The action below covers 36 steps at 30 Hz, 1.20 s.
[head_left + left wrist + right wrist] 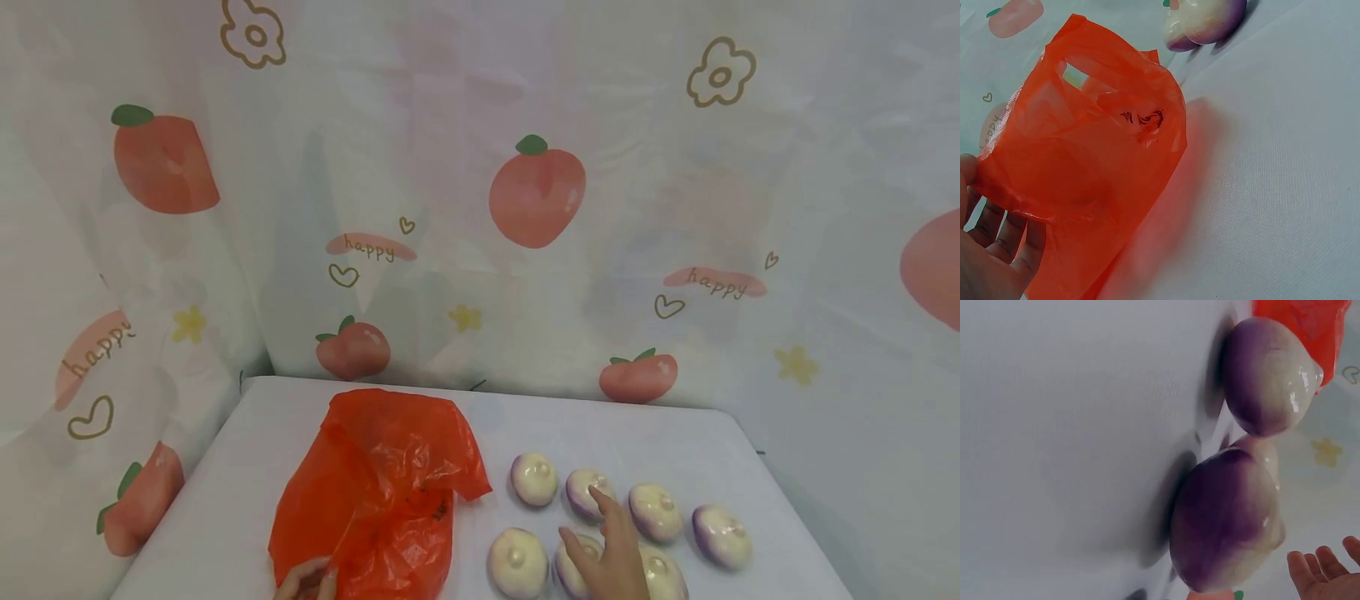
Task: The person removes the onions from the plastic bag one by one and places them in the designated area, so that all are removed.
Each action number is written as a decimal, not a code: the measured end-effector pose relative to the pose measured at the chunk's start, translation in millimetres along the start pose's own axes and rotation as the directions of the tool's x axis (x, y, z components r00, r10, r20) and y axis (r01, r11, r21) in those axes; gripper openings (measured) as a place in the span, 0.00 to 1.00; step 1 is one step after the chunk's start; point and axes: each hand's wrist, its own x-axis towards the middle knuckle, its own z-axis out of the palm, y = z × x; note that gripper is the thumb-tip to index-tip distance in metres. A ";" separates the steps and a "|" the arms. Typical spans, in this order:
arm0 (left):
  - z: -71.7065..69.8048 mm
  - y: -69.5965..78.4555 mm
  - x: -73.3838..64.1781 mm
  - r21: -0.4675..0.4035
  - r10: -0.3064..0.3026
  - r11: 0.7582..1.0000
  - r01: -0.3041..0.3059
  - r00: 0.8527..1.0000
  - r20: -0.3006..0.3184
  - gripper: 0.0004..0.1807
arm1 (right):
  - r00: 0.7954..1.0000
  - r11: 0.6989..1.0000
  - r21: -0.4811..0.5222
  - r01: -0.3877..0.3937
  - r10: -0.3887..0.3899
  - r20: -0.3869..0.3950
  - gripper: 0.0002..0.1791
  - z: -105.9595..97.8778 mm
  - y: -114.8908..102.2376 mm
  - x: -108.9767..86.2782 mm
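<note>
A red plastic bag [390,467] stands loosely puffed up on the left of the table. My left hand [306,581] grips its edge near the bottom of the head view; in the left wrist view the thumb lies in front of the plastic and the fingers [1007,240] behind it. Several glossy white-and-purple turnips [534,480] sit in two rows to the right of the bag. Over them is my right hand [611,550], fingers spread and holding nothing. It partly covers a front-row turnip [567,575]. The right wrist view shows the hand [1329,578] beside a large turnip [1222,519].
A white cloth covers the table [622,425]. Behind it and on both sides hang pale curtains [465,100] printed with peaches, flowers and hearts. The rightmost turnip [722,536] lies nearest the table's right edge.
</note>
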 end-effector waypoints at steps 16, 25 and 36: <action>1.9 -6.3 2.1 0.022 -0.021 1.000 0.020 0.999 0.033 0.07 | 0.995 0.988 0.121 0.095 -0.092 -0.029 0.32 30.3 -30.9 0.7; 1.8 -7.2 2.3 0.018 0.001 1.000 -0.002 1.000 0.028 0.07 | 0.993 0.983 0.155 0.099 -0.108 0.050 0.32 42.0 -41.5 0.6; 1.8 -4.4 -0.1 0.027 0.027 0.999 -0.027 1.000 0.005 0.06 | 0.973 0.961 0.235 0.147 -0.183 0.140 0.30 55.8 -65.1 0.8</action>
